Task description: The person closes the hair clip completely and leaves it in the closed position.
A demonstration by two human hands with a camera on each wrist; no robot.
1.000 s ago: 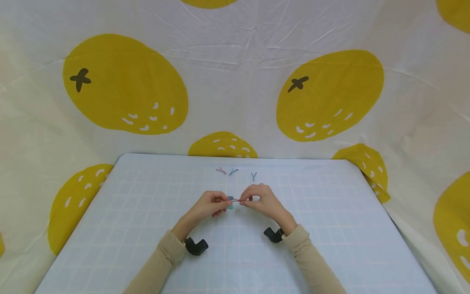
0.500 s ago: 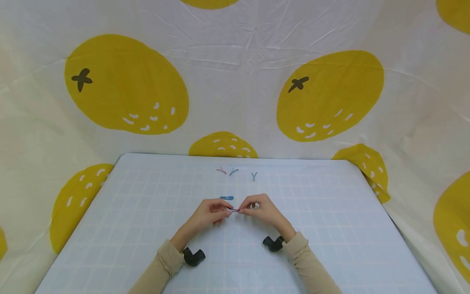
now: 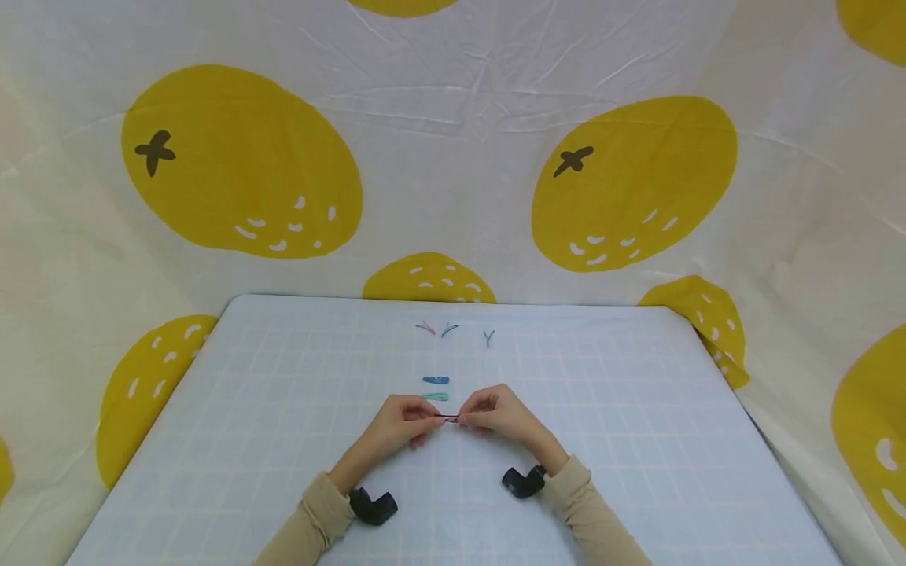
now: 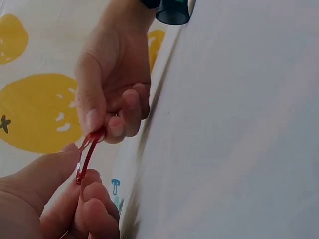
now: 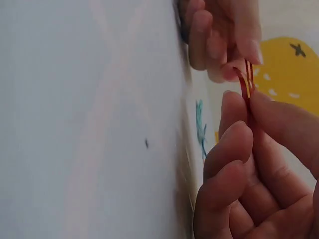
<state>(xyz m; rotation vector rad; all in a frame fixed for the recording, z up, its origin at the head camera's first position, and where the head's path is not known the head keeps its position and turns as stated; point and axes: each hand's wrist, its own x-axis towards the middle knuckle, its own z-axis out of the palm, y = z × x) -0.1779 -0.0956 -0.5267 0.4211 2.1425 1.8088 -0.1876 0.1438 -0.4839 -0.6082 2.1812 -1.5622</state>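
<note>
A red snap hair clip (image 4: 90, 152) is held between both hands above the table. My left hand (image 3: 402, 422) pinches one end of it between thumb and fingers, and my right hand (image 3: 504, 418) pinches the other. In the left wrist view the clip's slim metal parts stand apart from each other. Fingertips hide both ends of the clip. Just beyond the hands, a teal hair clip (image 3: 436, 397) lies flat on the table, with a blue hair clip (image 3: 436, 380) behind it.
Toward the back of the white table (image 3: 318, 346) lie a pinkish clip (image 3: 425, 328), a dark blue clip (image 3: 449, 330) and a Y-shaped blue clip (image 3: 489, 339), their arms spread. A cloth with yellow fruit prints hangs behind the table's far edge.
Both hands have moved toward the person with the red hair clip between them. The blue and teal clips, partly hidden before, now show on the table.
</note>
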